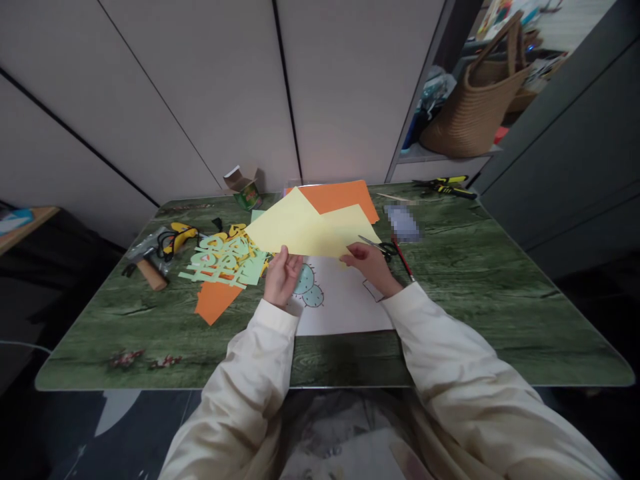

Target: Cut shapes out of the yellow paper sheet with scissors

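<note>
A sheet of pale yellow paper [300,227] with a cut-out upper edge is held up over the table between both hands. My left hand [283,277] is closed on its lower left edge, thumb in front. At the lower right corner, my right hand [371,265] pinches the sheet between thumb and fingers. Beneath lies a white sheet [340,313] bearing a drawn blue-green cactus [313,295], partly hidden by my hands. Orange paper [345,193] shows behind the yellow sheet. Dark-handled scissors [387,250] lie just beyond my right hand.
Left of the sheets are green cut-out letters [220,260], an orange scrap [216,301], a hammer [151,273] and a yellow corded tool [181,239]. A small open box [246,192] stands at the back. On the right lie a red pencil [404,260] and yellow-black pliers [450,188].
</note>
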